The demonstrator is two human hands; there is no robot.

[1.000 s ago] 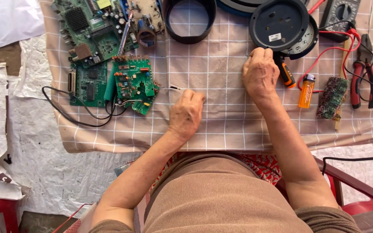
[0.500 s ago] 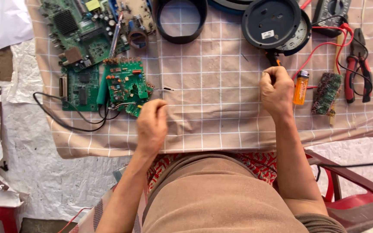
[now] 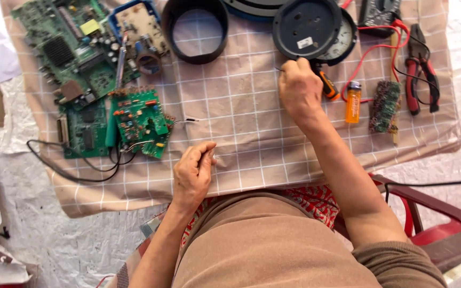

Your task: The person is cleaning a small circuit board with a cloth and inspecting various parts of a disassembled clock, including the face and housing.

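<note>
Orange-handled tool (image 3: 327, 85) lies under your right hand (image 3: 300, 90), fingers curled around it, long axis running away toward the round black housing (image 3: 306, 28) just beyond. Left hand (image 3: 193, 173) rests loosely closed on the checked cloth (image 3: 241, 117), holding nothing visible; green circuit board (image 3: 138, 118) sits to its left.

Bare forearms, brown short-sleeved top, red patterned cloth beneath

I sit at a low table covered by a beige checked cloth (image 3: 252, 112). Around it lies a white woven sheet (image 3: 54, 240). A red plastic chair (image 3: 433, 213) stands at my right. The light is soft daylight.
</note>
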